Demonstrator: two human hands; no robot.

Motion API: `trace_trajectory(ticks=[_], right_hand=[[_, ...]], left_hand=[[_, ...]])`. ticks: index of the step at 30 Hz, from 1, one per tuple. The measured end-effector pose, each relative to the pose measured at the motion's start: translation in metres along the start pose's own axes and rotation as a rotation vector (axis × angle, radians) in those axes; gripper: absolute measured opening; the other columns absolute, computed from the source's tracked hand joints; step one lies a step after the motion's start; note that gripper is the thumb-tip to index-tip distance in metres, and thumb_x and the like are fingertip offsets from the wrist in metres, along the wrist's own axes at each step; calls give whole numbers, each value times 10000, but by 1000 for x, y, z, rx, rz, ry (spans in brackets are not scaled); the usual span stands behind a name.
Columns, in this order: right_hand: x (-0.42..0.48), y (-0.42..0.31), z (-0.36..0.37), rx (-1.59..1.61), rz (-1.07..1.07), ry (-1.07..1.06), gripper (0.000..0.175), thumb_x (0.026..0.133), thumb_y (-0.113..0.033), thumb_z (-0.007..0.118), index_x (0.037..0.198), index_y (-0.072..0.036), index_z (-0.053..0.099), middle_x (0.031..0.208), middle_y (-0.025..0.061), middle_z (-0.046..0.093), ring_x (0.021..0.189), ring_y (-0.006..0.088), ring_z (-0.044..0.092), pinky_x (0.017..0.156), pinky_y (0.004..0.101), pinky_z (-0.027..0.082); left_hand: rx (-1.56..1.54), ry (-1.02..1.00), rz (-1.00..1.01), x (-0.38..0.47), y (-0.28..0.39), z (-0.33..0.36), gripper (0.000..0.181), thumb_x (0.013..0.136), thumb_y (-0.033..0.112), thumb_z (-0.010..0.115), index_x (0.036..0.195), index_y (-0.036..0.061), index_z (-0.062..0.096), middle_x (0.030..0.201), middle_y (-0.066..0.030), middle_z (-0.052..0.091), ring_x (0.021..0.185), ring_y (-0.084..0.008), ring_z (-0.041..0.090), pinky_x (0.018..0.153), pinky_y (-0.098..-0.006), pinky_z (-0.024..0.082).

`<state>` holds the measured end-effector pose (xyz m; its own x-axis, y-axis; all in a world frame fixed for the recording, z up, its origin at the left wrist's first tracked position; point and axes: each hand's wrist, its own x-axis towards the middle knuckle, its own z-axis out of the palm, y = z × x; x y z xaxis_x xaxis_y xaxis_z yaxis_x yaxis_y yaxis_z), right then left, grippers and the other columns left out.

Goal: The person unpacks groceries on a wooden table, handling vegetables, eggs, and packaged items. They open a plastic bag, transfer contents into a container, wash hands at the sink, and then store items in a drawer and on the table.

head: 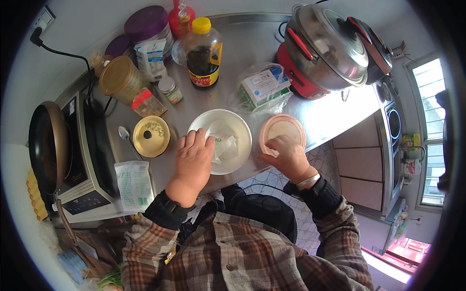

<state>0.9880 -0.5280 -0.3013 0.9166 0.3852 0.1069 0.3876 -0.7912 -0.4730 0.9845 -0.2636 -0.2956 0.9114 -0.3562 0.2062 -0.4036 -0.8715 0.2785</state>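
Observation:
A white bowl (240, 160) stands on the steel counter with a crumpled, printed plastic wrapper (227, 147) inside. My left hand (194, 156) lies over the bowl's left rim, fingers together; whether it grips the rim or the wrapper is hidden. To the right is a round pink lid or container (284, 122), with my right hand (289, 156) over its lower edge, fingers curled and thumb pointing left. What lies under those fingers does not show. Left of the bowl, a yellow enamel bowl (160, 143) contains green bits and a dark spot, beside a metal spoon (124, 133).
Behind stand a soy sauce bottle (204, 54), a spice jar (170, 90), a red-lidded container (149, 102) and a bagged box (264, 87). A red electric pot (320, 54) is at back right. A white packet (134, 185) and an induction cooker (85, 200) are at left.

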Motion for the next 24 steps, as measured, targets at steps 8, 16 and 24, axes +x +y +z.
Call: trace_trajectory(ticks=[8,16,24], right_hand=[[48,-43,12,10,-282,-11,479,654,-204,761,1059,-7,599,1098,126,576,1058,292,520,897,365,421],[55,-33,6,548,66,-138,294,789,-164,699,1033,-39,595,841,142,632,760,248,609,694,329,484],[63,-32,-23,1011,252,-239,276,925,-87,558,1180,11,518,1068,64,632,990,125,588,916,258,447]], left_hand=[[-126,-8,43,2,-22,13,44,711,86,589,731,96,627,746,-24,588,854,-224,540,780,-360,398],[-703,167,-196,-3,-20,-10,233,736,117,730,951,57,664,995,-80,663,937,-244,614,829,-380,477],[-1273,-30,-314,-5,-29,-9,1104,568,319,890,1418,17,255,1428,-168,350,1345,-283,306,1102,-400,244]])
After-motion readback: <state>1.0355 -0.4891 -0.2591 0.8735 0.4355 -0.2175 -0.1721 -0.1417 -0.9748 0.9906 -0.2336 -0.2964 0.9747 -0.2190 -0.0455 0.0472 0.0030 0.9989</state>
